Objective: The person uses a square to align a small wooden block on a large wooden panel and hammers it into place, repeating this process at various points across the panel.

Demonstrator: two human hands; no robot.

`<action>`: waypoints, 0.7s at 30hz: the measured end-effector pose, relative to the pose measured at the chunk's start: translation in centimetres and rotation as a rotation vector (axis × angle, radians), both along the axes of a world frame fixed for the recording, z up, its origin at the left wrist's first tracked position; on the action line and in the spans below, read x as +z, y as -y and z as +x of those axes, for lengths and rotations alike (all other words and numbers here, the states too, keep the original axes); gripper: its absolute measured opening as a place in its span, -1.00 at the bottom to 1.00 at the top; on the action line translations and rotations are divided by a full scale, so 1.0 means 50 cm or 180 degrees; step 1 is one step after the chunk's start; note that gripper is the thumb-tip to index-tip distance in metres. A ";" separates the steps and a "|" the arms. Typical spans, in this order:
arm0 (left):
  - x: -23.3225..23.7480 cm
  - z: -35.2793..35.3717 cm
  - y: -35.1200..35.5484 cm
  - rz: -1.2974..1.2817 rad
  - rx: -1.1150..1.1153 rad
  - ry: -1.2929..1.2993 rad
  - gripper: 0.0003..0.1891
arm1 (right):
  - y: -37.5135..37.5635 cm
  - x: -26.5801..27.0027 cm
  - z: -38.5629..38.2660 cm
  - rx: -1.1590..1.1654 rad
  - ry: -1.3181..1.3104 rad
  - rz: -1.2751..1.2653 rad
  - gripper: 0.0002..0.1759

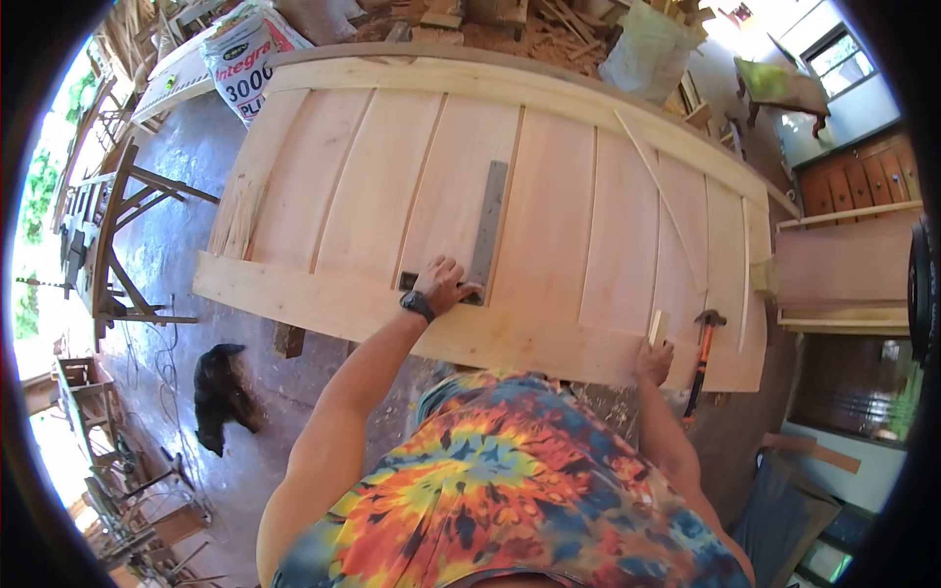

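left fingers (446,265) on square (484,245), blade (493,191) pointing away

A grey L-shaped metal square (488,216) lies on a pale wooden panel (549,225), left of an orange-and-black hammer (702,358). Behind, left: a white printed sack (240,69).

Bright daylight glares along the left side, over a shiny grey floor. At the right stand a brown drawer cabinet (870,178) and a small green-topped table (782,86), near a window (841,63).
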State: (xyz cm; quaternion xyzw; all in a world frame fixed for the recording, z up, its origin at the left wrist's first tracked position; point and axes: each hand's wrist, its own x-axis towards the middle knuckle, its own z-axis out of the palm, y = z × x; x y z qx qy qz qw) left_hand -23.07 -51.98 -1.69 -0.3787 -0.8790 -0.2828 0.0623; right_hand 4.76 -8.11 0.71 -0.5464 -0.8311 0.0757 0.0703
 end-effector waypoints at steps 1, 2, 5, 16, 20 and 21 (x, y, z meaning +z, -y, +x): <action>0.007 0.005 0.001 -0.0078 0.0111 -0.0014 -0.50 | 0.001 0.002 0.003 0.0021 -0.0030 -0.0083 -0.38; 0.013 0.010 0.003 -0.0063 0.0145 -0.0052 -0.50 | 0.001 0.002 0.003 0.0043 -0.0054 -0.0171 -0.38; 0.029 0.034 0.004 -0.0263 0.0809 0.0018 -0.48 | 0.002 0.006 0.004 0.0049 -0.0023 -0.0157 -0.40; 0.034 -0.005 0.054 -0.0041 0.0289 0.0592 -0.70 | 0.008 -0.013 0.008 0.0149 -0.0401 -0.0405 -0.43; 0.005 -0.033 0.090 0.0375 -0.0187 0.0526 -0.78 | 0.144 0.018 -0.055 0.0229 -0.0758 -0.0678 -0.49; -0.003 -0.038 0.101 0.0413 -0.0279 0.0524 -0.82 | 0.196 0.023 -0.076 0.0187 -0.0738 -0.0683 -0.49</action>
